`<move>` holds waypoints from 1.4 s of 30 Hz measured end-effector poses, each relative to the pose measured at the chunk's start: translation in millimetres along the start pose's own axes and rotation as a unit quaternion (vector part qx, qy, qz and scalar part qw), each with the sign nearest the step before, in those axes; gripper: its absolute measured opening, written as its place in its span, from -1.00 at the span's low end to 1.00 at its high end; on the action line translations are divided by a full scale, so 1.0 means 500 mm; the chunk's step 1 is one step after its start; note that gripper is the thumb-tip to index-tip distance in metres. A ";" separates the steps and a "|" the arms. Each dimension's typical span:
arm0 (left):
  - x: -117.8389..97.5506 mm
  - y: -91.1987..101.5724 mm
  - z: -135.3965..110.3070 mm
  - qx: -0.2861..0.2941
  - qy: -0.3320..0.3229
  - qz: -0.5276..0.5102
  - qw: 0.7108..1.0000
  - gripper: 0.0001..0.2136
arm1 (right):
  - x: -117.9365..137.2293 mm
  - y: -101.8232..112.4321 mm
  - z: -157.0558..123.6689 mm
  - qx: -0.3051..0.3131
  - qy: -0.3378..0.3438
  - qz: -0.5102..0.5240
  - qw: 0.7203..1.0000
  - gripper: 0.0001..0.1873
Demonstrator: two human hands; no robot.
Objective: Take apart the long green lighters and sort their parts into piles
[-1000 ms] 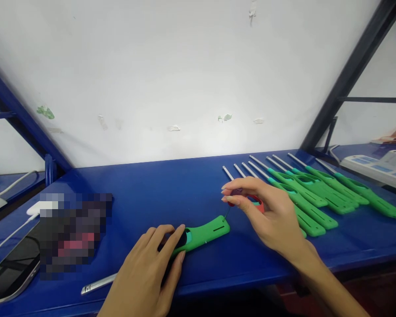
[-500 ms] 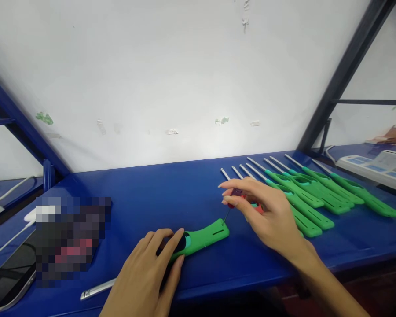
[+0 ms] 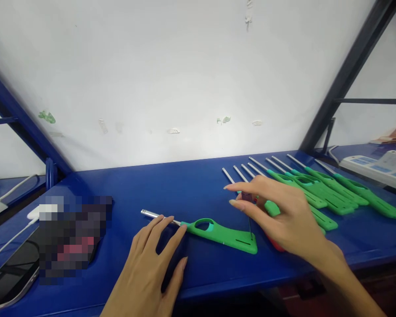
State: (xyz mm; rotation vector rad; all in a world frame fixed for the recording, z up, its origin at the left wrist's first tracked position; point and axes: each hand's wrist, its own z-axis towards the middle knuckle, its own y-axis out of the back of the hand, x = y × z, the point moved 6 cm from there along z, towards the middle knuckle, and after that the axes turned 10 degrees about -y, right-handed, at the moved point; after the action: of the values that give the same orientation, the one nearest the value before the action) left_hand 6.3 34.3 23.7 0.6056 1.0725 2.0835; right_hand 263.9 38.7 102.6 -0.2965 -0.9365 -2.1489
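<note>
A green long-necked lighter lies on the blue table, its metal barrel pointing left and its handle end to the right. My left hand rests over the barrel, fingers spread and fingertips touching near the neck, thumb apart. Between the thumb and fingers of my right hand is a small screwdriver with a dark red handle. Its thin shaft points down to the hole at the lighter's handle end. A red thing shows under my right hand, mostly hidden.
Several more green lighters lie side by side at the right, barrels toward the wall. A phone with a white cable and a blurred dark item lie at the left. Behind is a white wall; a power strip stands far right.
The lighter has turned, its barrel end swinging away from me and its handle end moving right and nearer. My left fingers now lie on the barrel; the screwdriver has shifted right with the handle.
</note>
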 end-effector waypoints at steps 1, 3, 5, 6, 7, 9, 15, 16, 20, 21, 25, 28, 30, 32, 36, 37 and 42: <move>0.000 0.000 0.000 0.003 0.001 -0.004 1.000 -0.53 | 0.004 -0.004 -0.001 0.013 -0.001 0.011 1.000 -0.78; -0.001 -0.001 -0.001 0.006 0.006 -0.010 1.000 -0.55 | 0.012 -0.014 -0.003 0.043 -0.008 0.043 0.998 -0.81; -0.001 -0.002 -0.003 0.006 0.008 -0.014 1.000 -0.56 | 0.020 -0.022 -0.005 0.068 -0.014 0.079 0.994 -0.85; -0.001 -0.003 -0.004 0.008 0.009 -0.016 1.000 -0.56 | 0.023 -0.023 -0.006 0.074 -0.018 0.095 0.993 -0.86; -0.001 -0.004 -0.005 0.011 0.010 -0.019 1.000 -0.57 | 0.025 -0.023 -0.007 0.075 -0.024 0.109 0.991 -0.86; -0.001 -0.006 -0.006 0.015 0.009 -0.023 1.000 -0.58 | 0.023 -0.019 -0.008 0.067 -0.043 0.133 0.988 -0.87; -0.005 -0.002 -0.001 0.015 -0.004 -0.023 1.000 -0.60 | -0.005 0.019 -0.011 -0.068 -0.073 0.169 0.980 -0.85; -0.005 -0.001 0.000 0.014 -0.005 -0.022 1.000 -0.61 | -0.011 0.025 -0.012 -0.100 -0.076 0.151 0.981 -0.85; -0.002 -0.001 -0.001 0.017 -0.003 -0.029 0.999 -0.62 | -0.028 0.022 -0.009 -0.130 -0.087 0.060 0.986 -0.88; -0.001 -0.001 -0.001 0.018 -0.003 -0.029 0.999 -0.61 | -0.031 0.015 -0.007 -0.116 -0.095 0.058 0.987 -0.89; 0.000 -0.007 -0.001 0.029 0.016 -0.037 0.999 -0.51 | -0.023 -0.029 -0.005 -0.017 -0.106 0.101 0.989 -0.83; 0.005 -0.010 -0.006 0.018 0.053 -0.052 0.997 -0.40 | 0.019 -0.071 -0.016 0.091 -0.042 0.115 0.988 -0.73; 0.008 -0.009 -0.009 0.005 0.063 -0.059 0.996 -0.36 | 0.051 -0.097 -0.031 0.171 -0.007 0.121 0.978 -0.67; 0.009 -0.010 -0.010 0.005 0.052 -0.065 0.996 -0.37 | 0.078 -0.119 -0.047 0.248 0.010 0.107 0.963 -0.65; 0.008 -0.011 -0.006 0.024 0.020 -0.076 0.997 -0.45 | 0.107 -0.133 -0.065 0.346 0.016 0.059 0.936 -0.62; 0.008 -0.011 -0.006 0.028 0.019 -0.078 0.996 -0.48 | 0.108 -0.131 -0.066 0.353 0.013 0.054 0.934 -0.59; 0.006 -0.014 -0.009 0.041 0.038 -0.081 0.995 -0.52 | 0.079 -0.125 -0.059 0.318 0.014 -0.006 0.948 -0.68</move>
State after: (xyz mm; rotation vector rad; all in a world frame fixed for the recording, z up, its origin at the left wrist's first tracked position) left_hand 4.1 37.0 15.7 0.4663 1.2133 1.9440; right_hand 194.1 23.8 67.2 0.0612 -1.5461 -1.7355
